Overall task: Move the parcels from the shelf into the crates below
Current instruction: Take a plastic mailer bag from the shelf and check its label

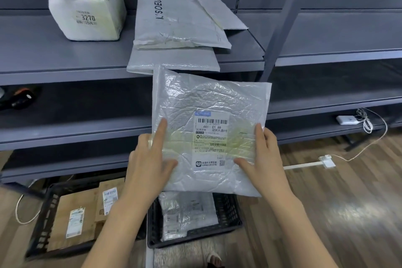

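The grey shelf point(65, 56) is carrying stacked white parcels point(180, 24). Below, two black crates point(228, 209) are sitting on the floor. Above the right crate, a flat white parcel point(208, 104) is being gripped by the left hand point(150, 159) and right hand point(263, 154), fingers probably curling underneath.

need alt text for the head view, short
Both hands, left hand and right hand, hold a white plastic mailer with a barcode label above a black crate already holding a mailer. More white parcels remain on the grey shelf.
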Tool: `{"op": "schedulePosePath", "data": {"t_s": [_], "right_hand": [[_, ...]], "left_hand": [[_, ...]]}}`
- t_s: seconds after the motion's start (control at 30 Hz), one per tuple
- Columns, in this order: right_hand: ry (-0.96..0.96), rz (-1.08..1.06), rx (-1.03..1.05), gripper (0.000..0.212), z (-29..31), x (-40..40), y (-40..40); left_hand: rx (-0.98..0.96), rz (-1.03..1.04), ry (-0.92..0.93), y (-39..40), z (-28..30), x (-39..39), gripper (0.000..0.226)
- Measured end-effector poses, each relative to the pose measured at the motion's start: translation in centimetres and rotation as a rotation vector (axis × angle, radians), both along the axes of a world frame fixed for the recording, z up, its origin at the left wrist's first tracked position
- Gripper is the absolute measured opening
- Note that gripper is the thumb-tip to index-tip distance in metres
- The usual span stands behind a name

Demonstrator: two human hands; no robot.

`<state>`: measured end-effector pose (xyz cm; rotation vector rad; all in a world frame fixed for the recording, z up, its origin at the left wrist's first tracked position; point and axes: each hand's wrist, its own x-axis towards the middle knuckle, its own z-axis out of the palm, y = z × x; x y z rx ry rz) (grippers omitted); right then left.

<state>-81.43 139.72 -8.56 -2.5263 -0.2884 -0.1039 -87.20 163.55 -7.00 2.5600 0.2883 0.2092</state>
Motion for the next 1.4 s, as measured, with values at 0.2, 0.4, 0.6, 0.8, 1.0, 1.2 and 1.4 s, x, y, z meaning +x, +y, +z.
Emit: {"op": "schedulePosePath", "data": {"t_s": [0.2, 0.4, 0.6, 0.8, 1.0, 1.2, 1.4], "right_hand": [[-0.011, 0.001, -0.043, 0.095, -0.2, 0.7, -1.1], [0.023, 0.052, -0.084, 0.095, -1.0, 1.3, -1.6], [0.145, 0.162, -0.147, 0.092, -5.0, 2.4, -0.8], [0.275, 0.246, -0.21, 0.089, -14.6, 2.3, 1.4], [0.35, 0.252, -0.244, 0.088, -29.5, 2.2, 2.9], [0.342, 0.259, -0.283, 0.092, -45.6, 3.9, 4.1], [0.362, 0.281, -0.311, 0.09, -59.1, 5.1, 5.3]], "left_hand": [[0.062, 0.029, 0.035, -2.0, -0.8, -0.4, 0.08], [0.134, 0.116, 0.06, -3.2, -2.3, -0.7, 0.074], [0.177, 0.19, 0.227, -3.0, -7.5, -1.8, 0.078], [0.171, 0.219, 0.413, -1.6, -16.5, -3.6, 0.079], [0.242, 0.118, 0.532, 0.8, -30.6, -3.6, 0.079], [0.356, 0.018, 0.618, 2.8, -46.3, -1.2, 0.082], [0.419, -0.075, 0.682, 4.6, -59.9, 1.1, 0.083]]}}
